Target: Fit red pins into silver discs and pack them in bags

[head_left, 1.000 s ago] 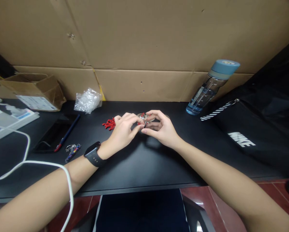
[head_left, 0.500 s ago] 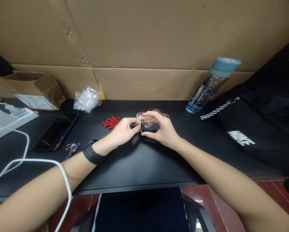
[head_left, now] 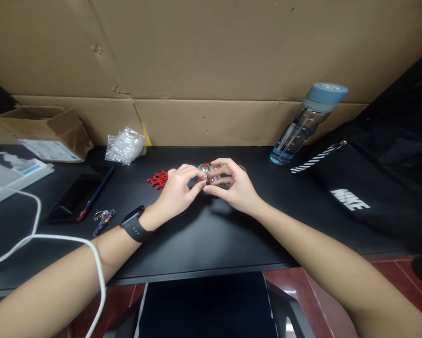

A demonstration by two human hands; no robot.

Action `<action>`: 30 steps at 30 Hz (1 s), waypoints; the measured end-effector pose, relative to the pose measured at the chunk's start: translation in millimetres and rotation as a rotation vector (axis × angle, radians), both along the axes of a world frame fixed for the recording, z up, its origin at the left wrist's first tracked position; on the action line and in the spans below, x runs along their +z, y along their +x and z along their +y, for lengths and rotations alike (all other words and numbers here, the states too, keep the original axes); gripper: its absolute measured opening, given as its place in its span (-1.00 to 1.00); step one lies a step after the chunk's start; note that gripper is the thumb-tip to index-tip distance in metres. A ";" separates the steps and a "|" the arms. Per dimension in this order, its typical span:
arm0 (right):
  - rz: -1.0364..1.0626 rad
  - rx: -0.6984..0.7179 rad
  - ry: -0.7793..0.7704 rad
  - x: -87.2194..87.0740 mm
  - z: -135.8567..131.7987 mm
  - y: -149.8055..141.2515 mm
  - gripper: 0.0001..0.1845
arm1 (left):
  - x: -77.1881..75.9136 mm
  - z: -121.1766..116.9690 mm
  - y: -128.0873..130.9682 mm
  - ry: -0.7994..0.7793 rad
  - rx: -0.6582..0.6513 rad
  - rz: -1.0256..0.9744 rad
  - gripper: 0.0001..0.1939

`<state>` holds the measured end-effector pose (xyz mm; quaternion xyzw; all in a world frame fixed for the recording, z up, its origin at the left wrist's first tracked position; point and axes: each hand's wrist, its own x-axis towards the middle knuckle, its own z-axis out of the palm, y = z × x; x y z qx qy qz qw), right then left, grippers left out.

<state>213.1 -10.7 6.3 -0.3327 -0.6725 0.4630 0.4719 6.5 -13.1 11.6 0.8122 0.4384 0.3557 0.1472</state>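
My left hand and my right hand meet over the black desk, their fingertips closed on a small metal finger cymbal. It is turned nearly edge-on, and fingers cover much of it. Just behind the fingers lie several more finger cymbals with domed centres and bits of red at the middle, partly hidden by my right hand. A bunch of red cords rests left of my left hand, which overlaps its right edge. A dark watch is on my left wrist.
On the left are a white cable, a phone with a pen, a keychain, an opened cardboard box and crumpled clear plastic. A water bottle and a black bag stand right. Cardboard walls the back.
The left hand has turned over more, its fingers now curling at the cymbal. The right fingertips have drawn in closer to the left ones. The view has shifted slightly.
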 end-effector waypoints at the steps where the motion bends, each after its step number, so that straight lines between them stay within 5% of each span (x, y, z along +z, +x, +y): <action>1: 0.017 0.002 -0.011 0.5 0.2 0.0 -0.27 | 0.4 0.8 -0.9 -0.005 -0.013 -0.017 -0.87; 4: 0.045 -0.004 -0.049 0.9 1.0 0.8 -0.26 | 4.8 2.3 -4.8 0.035 -0.058 -0.020 -0.86; 9: 0.026 0.004 -0.085 -0.1 1.6 1.9 -0.29 | 10.7 3.8 -9.5 0.145 -0.122 0.090 -0.42; 14: 0.024 0.015 -0.085 0.6 4.0 3.5 -0.35 | 6.9 5.8 -9.5 0.233 -0.088 0.123 -0.54; 20: -0.013 -0.024 -0.004 -1.2 11.6 7.8 -0.71 | 5.2 5.9 -9.0 0.278 0.005 0.101 -0.47; 30: -0.115 -0.046 0.134 -0.9 12.2 10.3 -0.85 | 4.8 2.4 -5.3 0.268 0.002 0.122 -0.58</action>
